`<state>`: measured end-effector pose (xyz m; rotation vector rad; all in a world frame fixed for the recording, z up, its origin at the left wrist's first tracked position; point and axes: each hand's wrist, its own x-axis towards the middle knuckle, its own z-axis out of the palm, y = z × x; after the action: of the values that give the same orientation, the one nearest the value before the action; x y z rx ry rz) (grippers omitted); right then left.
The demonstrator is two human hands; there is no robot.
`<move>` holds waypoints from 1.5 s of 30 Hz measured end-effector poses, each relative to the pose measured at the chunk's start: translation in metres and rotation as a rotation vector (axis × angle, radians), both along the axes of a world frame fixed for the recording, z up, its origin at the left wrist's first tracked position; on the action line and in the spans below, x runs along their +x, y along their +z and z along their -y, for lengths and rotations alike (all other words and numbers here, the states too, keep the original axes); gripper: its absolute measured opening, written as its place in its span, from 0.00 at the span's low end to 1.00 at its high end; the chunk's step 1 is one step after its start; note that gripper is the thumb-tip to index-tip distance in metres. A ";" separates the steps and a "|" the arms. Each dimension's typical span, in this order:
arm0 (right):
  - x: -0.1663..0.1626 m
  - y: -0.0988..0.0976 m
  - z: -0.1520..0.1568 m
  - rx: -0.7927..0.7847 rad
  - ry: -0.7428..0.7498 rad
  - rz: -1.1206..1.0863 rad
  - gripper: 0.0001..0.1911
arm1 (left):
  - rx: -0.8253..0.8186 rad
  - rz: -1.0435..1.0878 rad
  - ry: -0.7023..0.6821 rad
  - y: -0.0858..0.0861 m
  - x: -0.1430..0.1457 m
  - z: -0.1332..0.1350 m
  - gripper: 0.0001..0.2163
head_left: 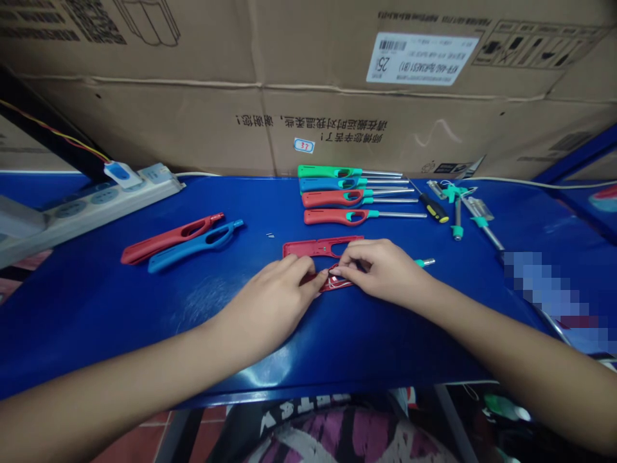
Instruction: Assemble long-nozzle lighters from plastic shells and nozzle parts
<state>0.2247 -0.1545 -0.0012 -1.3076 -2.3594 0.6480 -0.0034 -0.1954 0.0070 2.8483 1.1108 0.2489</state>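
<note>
An opened red gas lighter shell half (337, 284), with thin white wires inside, lies at the middle of the table under both hands. My left hand (282, 292) is closed on its left end, thumb and forefinger pressed together at the wires. From the other side my right hand (385, 270) pinches at the same spot; whatever small part is between its fingertips is hidden. A teal-and-metal nozzle end (425, 262) shows past my right hand. Just behind lies the matching red shell half (313, 247), inner side up.
Assembled lighters in red (332, 217), blue and green lie stacked at the back. Left are red (168, 241) and blue (193, 247) handles and a power strip (87, 209). Small screws (270, 235) lie mid-table. A screwdriver (434, 209) and teal nozzle assemblies (456, 212) lie right. Cardboard (193, 122) stands behind.
</note>
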 end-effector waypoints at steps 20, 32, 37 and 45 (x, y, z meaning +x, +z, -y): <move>0.014 0.024 0.002 -0.193 0.223 -0.008 0.04 | -0.182 0.093 0.021 0.007 -0.012 0.001 0.15; 0.022 0.019 -0.004 -0.275 0.165 -0.059 0.04 | -0.129 0.025 -0.019 0.008 -0.011 0.003 0.18; 0.020 0.023 -0.001 -0.181 0.234 -0.015 0.04 | -0.142 0.039 -0.021 0.008 -0.011 0.003 0.18; 0.020 0.031 0.003 -0.073 0.446 0.101 0.10 | -0.149 0.151 0.005 0.009 -0.010 -0.001 0.11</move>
<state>0.2446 -0.1575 0.0302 -0.8557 -2.7619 0.8155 -0.0136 -0.1947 0.0156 2.6480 1.0595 0.3582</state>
